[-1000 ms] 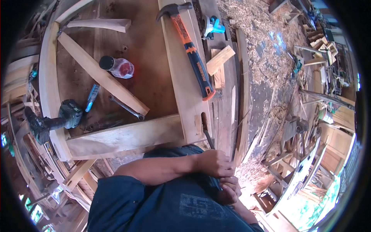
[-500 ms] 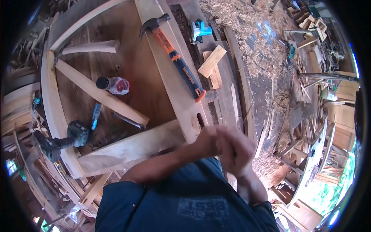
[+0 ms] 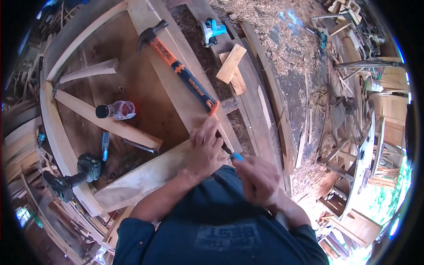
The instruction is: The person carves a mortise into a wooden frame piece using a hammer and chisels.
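Observation:
My left hand (image 3: 206, 148) rests at the corner of the wooden frame (image 3: 172, 99), its fingers bent near a dark slot; what they hold, if anything, is hidden. My right hand (image 3: 258, 179) is closed around a tool with a blue handle (image 3: 236, 157), whose dark shaft points toward the slot beside my left hand. Just beyond my left fingers lies a claw hammer (image 3: 190, 79) with an orange and dark blue handle, flat on the frame.
A red jar with a black lid (image 3: 121, 110) stands on a slat inside the frame. A cordless drill (image 3: 84, 170) lies at the lower left. A blue circular saw (image 3: 213, 31) and wood offcuts (image 3: 231, 64) are beyond the frame. Shavings (image 3: 265, 26) cover the floor.
My hands, close together before, have come apart. The left has moved left onto the frame's corner, and the blue-handled tool now shows in my right. The whole view has shifted slightly.

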`<action>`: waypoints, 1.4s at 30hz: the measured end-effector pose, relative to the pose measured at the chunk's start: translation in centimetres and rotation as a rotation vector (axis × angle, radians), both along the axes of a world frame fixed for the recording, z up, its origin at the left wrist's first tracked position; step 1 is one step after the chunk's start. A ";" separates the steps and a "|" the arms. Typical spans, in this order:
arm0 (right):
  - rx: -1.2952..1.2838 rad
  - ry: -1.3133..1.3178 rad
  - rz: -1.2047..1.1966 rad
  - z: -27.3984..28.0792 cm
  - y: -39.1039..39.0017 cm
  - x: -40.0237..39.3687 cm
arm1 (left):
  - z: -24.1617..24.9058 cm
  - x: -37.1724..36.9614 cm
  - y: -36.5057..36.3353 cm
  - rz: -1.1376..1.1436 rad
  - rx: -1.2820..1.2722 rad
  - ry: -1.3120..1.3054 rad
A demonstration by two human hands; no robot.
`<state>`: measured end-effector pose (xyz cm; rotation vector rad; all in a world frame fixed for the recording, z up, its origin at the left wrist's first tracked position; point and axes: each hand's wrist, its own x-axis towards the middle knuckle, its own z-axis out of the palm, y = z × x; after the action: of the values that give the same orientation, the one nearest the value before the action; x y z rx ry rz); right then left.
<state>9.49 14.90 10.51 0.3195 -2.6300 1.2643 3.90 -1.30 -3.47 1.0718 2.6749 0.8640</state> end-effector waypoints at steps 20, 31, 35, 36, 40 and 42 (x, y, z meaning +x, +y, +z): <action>0.460 -1.269 0.023 4.6 -1.2 -2.0 | -1.0 0.4 0.2 -0.008 0.075 0.014; 0.377 -1.120 -0.273 -1.5 -1.8 6.3 | -1.9 0.2 -0.7 -0.055 0.179 -0.003; 0.333 -1.081 -0.315 -2.2 -2.2 5.4 | -1.8 0.3 -0.9 -0.060 0.160 0.019; 0.342 -1.081 -0.321 -2.3 -2.1 5.5 | -1.8 0.2 -0.7 -0.054 0.159 0.023; 0.296 -1.018 -0.299 -1.5 -1.9 5.7 | -2.1 0.6 -0.4 0.004 0.152 0.037; 0.284 -1.025 -0.298 -1.6 -1.6 5.4 | -2.0 1.0 -0.3 0.040 0.130 0.018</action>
<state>14.91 13.34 8.93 -0.8989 -3.4681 1.1123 4.86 -1.65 -5.50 1.0597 2.6958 1.0543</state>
